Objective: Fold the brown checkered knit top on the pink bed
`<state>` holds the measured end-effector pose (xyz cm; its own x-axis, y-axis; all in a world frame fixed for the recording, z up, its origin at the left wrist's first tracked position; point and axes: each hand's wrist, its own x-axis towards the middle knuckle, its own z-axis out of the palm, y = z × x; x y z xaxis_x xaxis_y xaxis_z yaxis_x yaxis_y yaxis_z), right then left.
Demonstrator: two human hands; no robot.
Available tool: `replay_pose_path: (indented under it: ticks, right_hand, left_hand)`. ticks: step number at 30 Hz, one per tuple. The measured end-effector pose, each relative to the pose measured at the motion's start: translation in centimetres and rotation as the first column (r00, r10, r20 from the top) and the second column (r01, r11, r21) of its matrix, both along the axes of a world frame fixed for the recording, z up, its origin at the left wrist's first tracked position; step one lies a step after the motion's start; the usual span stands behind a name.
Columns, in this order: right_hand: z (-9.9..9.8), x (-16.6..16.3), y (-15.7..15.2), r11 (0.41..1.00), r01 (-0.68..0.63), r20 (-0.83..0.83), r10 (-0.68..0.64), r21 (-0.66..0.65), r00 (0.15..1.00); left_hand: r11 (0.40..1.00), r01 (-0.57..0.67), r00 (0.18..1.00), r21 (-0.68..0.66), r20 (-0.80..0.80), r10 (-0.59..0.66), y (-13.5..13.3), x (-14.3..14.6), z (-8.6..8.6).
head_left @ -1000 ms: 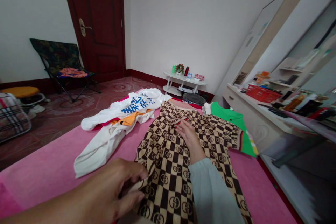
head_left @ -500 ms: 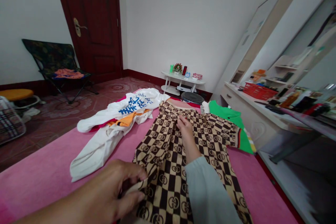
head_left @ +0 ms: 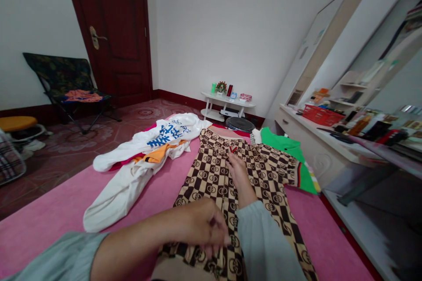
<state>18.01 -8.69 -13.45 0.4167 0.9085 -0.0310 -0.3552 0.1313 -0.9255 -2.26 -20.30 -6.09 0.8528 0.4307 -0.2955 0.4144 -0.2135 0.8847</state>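
The checkered shirt (head_left: 211, 175) lies under both my hands, its left side already folded over. My left hand (head_left: 201, 226) pinches its near hem; my right hand (head_left: 239, 173) presses flat. The other side remains unfolded.

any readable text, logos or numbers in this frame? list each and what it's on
White shirt: large blue characters and a smaller blue line above them, too blurred to read.
Brown checked garment: repeated round interlocking-letter monogram, no words.
Bottles and boxes on the dresser: labels too small to read.
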Motion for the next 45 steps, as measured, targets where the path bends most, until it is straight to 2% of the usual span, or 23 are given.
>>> replay_pose_path:
  ticks: [1, 2, 3, 4, 5, 6, 7, 9, 11, 14, 16, 17, 19, 22, 25, 31, 36, 38, 41, 43, 45]
  right_hand:
    - [0.0, 0.0, 0.0, 1.0, 0.0, -0.001, 0.0, 0.012, 1.0]
    - [0.0, 0.0, 0.0, 1.0, -0.001, -0.008, 0.001, 0.022, 1.0]
    - [-0.1, 0.0, 0.0, 1.0, -0.001, -0.018, 0.001, 0.03, 1.0]
    - [-0.1, 0.0, 0.0, 0.999, 0.001, -0.028, 0.0, 0.036, 1.0]
    - [-0.2, 0.0, 0.1, 0.999, 0.007, -0.035, -0.006, 0.038, 0.999]
    - [-0.3, -0.1, 0.1, 0.999, 0.021, -0.038, -0.019, 0.037, 0.999]
    - [-0.4, -0.1, 0.2, 0.999, 0.042, -0.039, -0.041, 0.034, 0.998]
    - [-0.8, -0.1, 0.2, 0.993, 0.116, -0.012, -0.116, 0.022, 0.993]
    - [-0.9, -0.1, 0.1, 0.97, 0.241, 0.095, -0.243, 0.031, 0.965]
    - [-0.2, -0.1, 0.3, 0.885, 0.434, 0.329, -0.466, 0.17, 0.821]
    - [1.0, -0.1, 1.3, 0.845, 0.459, 0.41, -0.535, 0.275, 0.739]
    - [1.6, -0.1, 2.2, 0.844, 0.441, 0.442, -0.536, 0.306, 0.719]
    - [2.9, -0.1, 4.4, 0.885, 0.353, 0.599, -0.465, 0.303, 0.652]
    - [3.8, -0.1, 8.3, 0.961, 0.219, 0.86, -0.254, 0.17, 0.444]
    - [3.7, 0.1, 11.1, 0.982, 0.185, 0.946, -0.103, 0.046, 0.308]
    - [3.4, 1.1, 12.1, 0.957, 0.278, 0.993, 0.061, -0.088, 0.105]
    - [4.0, 2.1, 11.5, 0.892, 0.45, 0.977, 0.131, -0.041, -0.169]
    - [4.2, 1.9, 11.4, 0.877, 0.48, 0.956, 0.15, -0.011, -0.251]
    - [4.4, 0.4, 11.9, 0.907, 0.413, 0.96, 0.036, 0.085, -0.277]
    - [4.3, -0.9, 12.8, 0.944, 0.31, 0.979, -0.048, 0.109, -0.199]
    - [4.0, -2.2, 13.9, 0.978, 0.2, 0.997, -0.049, 0.059, -0.055]
  left_hand:
    - [0.983, -0.086, 0.996, 0.164, 0.027, 0.083, 1.5, 0.6, 0.1]
    - [0.91, -0.202, 0.979, 0.361, 0.069, 0.19, 3.1, 1.0, -0.1]
    - [0.79, -0.312, 0.948, 0.528, 0.123, 0.292, 4.5, 1.4, -0.5]
    - [0.671, -0.377, 0.918, 0.638, 0.163, 0.361, 5.8, 1.6, -1.1]
    - [0.583, -0.401, 0.896, 0.707, 0.171, 0.409, 6.8, 1.7, -1.9]
    - [0.535, -0.393, 0.885, 0.748, 0.151, 0.44, 7.6, 1.7, -2.9]
    - [0.52, -0.361, 0.884, 0.774, 0.106, 0.455, 8.1, 1.6, -3.9]
    - [0.523, -0.289, 0.884, 0.802, 0.013, 0.467, 8.5, 1.5, -5.6]
    - [0.515, -0.256, 0.881, 0.818, -0.021, 0.472, 8.4, 1.4, -6.6]
    - [0.503, -0.256, 0.876, 0.826, -0.022, 0.482, 8.2, 1.5, -7.0]
    - [0.503, -0.262, 0.875, 0.824, -0.016, 0.483, 8.2, 1.6, -7.0]
    - [0.502, -0.267, 0.876, 0.823, -0.01, 0.482, 8.2, 1.6, -7.0]
    - [0.497, -0.279, 0.878, 0.822, 0.009, 0.478, 8.3, 1.7, -7.2]
    - [0.494, -0.293, 0.879, 0.819, 0.028, 0.475, 8.3, 1.7, -7.4]
    - [0.504, -0.29, 0.889, 0.814, 0.033, 0.457, 8.3, 1.5, -7.1]
    - [0.554, -0.277, 0.926, 0.785, 0.065, 0.372, 8.1, 1.1, -6.0]
    - [0.565, -0.294, 0.922, 0.771, 0.074, 0.38, 8.1, 1.1, -5.8]
    - [0.566, -0.298, 0.923, 0.768, 0.081, 0.376, 8.2, 1.1, -5.9]
    - [0.561, -0.31, 0.921, 0.767, 0.097, 0.376, 8.2, 1.2, -6.0]
    - [0.556, -0.315, 0.919, 0.769, 0.101, 0.38, 8.1, 1.2, -6.0]
    - [0.556, -0.312, 0.918, 0.77, 0.094, 0.385, 8.0, 1.2, -5.9]
